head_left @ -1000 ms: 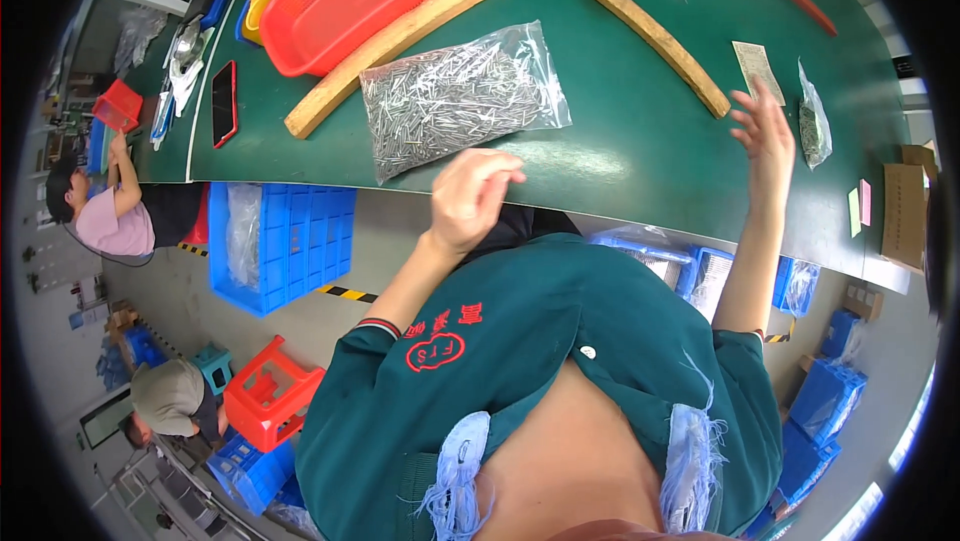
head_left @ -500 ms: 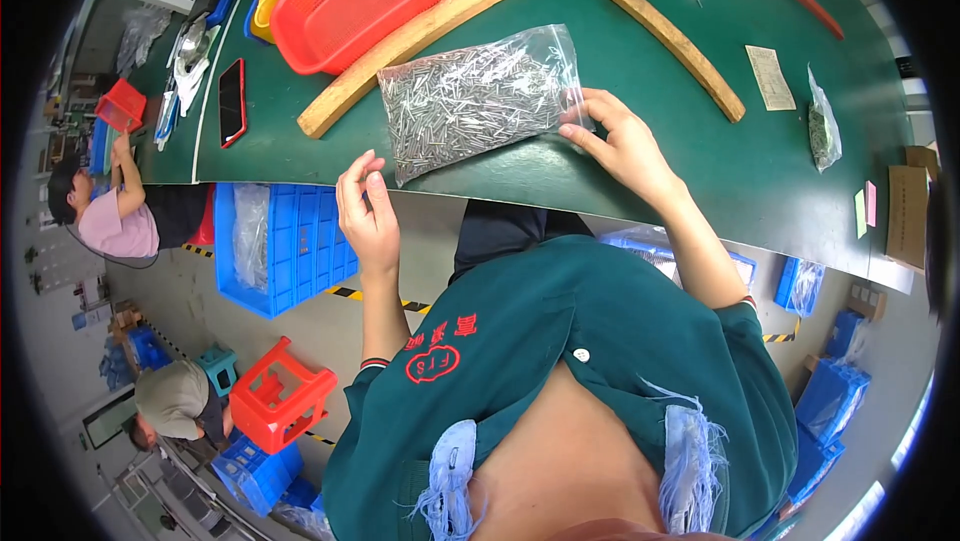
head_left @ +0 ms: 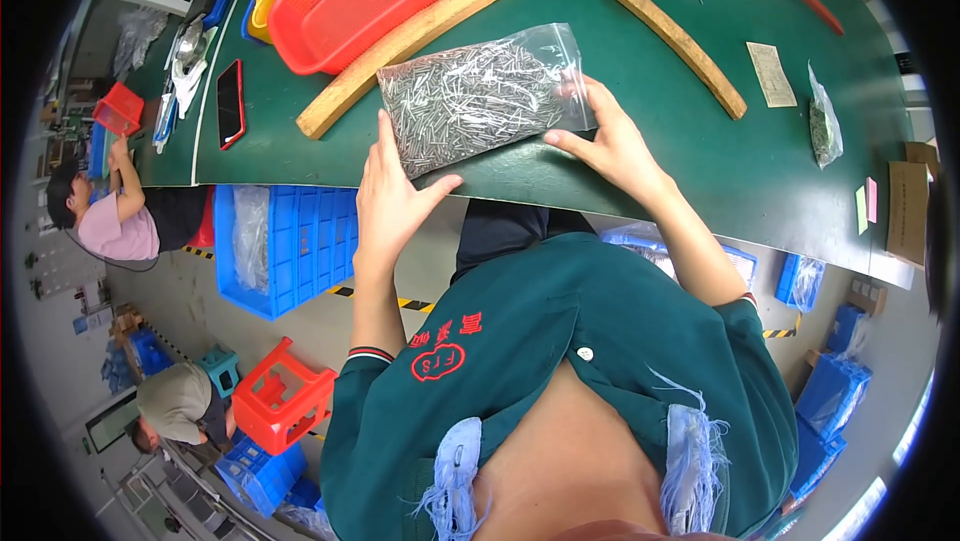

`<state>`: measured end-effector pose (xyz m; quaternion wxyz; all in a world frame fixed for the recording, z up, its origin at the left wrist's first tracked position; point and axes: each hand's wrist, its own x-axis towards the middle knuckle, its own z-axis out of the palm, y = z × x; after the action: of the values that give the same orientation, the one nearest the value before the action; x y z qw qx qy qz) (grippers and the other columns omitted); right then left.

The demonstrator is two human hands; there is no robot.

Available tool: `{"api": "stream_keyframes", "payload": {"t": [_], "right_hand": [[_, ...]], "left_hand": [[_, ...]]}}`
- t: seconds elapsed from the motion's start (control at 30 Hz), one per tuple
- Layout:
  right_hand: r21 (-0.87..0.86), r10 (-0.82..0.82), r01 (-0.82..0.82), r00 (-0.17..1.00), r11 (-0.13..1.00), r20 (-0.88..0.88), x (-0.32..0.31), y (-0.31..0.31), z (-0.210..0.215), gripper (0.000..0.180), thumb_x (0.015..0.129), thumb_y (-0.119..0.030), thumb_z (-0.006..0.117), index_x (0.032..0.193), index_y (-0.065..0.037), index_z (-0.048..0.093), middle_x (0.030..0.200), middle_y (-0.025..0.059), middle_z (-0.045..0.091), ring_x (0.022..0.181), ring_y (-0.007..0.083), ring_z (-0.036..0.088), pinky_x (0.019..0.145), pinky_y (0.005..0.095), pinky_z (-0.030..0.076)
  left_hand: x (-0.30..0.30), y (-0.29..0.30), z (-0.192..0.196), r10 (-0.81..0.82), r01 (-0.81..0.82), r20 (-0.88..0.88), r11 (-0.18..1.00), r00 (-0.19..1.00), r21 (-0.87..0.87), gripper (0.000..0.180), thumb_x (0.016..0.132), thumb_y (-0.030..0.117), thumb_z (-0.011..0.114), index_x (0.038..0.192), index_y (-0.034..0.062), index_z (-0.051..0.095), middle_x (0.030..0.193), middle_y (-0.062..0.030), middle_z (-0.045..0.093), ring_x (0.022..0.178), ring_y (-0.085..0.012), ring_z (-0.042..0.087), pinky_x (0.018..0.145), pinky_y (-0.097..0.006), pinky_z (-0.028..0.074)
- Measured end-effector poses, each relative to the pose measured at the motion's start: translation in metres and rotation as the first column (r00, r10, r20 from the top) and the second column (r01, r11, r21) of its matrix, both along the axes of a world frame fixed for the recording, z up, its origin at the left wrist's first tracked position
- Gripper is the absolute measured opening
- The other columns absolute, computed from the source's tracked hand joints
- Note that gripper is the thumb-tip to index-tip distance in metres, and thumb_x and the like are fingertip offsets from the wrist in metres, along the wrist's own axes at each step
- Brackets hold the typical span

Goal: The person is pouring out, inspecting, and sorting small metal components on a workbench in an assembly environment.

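Observation:
A clear zip bag (head_left: 470, 101) full of small silvery metal pins lies on the green table near its front edge. My left hand (head_left: 395, 186) is at the bag's left end, thumb spread away from the fingers, which touch or nearly touch its lower left corner. At the other end my right hand (head_left: 610, 141) has its fingers against the bag's right edge, partly behind the clear plastic, with the thumb apart in front. Neither hand is closed round the bag.
Behind the bag, two wooden strips (head_left: 440, 31) meet in an angle. A red basket (head_left: 375, 6) stands beyond the left strip. A phone (head_left: 231, 104) lies left, a paper slip (head_left: 770, 75) and small bag (head_left: 824, 121) right. A blue crate (head_left: 285, 251) is below the table edge; a co-worker (head_left: 120, 211) sits left.
My left hand has moved up and right to the bag's left end, its thumb spreading. My right hand has shifted slightly up and left along the bag's right end.

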<state>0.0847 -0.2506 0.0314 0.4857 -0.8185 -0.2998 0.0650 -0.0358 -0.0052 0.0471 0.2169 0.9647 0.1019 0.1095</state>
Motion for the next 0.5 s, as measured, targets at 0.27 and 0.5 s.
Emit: {"api": "stream_keyframes", "payload": {"t": [0.27,0.5], "right_hand": [[-0.261,0.061,0.012,0.961,0.965,0.269,0.036,0.011,-0.021,0.065,0.081,-0.044,0.059,0.128,-0.003,0.042,0.132,0.0196,0.041,0.128,0.031,0.034,0.108,0.0424,0.019],[-0.063,-0.164,0.17,0.982,0.983,0.091,0.075,-0.003,-0.029,0.058,0.083,-0.03,0.062,0.127,0.002,0.041,0.127,0.0209,0.046,0.122,0.032,0.041,0.103,0.036,0.031]], "left_hand": [[0.025,-0.015,-0.004,0.073,-0.073,-0.01,0.992,0.997,-0.105,0.11,0.059,0.033,0.081,0.142,0.0096,0.012,0.112,-0.0224,0.049,0.097,-0.0398,0.056,0.082,-0.045,0.047],[0.058,-0.052,-0.002,0.101,-0.089,0.066,0.981,0.993,-0.171,0.093,0.066,0.03,0.076,0.139,0.0074,0.022,0.119,-0.0204,0.051,0.103,-0.0371,0.055,0.085,-0.042,0.046]]}}
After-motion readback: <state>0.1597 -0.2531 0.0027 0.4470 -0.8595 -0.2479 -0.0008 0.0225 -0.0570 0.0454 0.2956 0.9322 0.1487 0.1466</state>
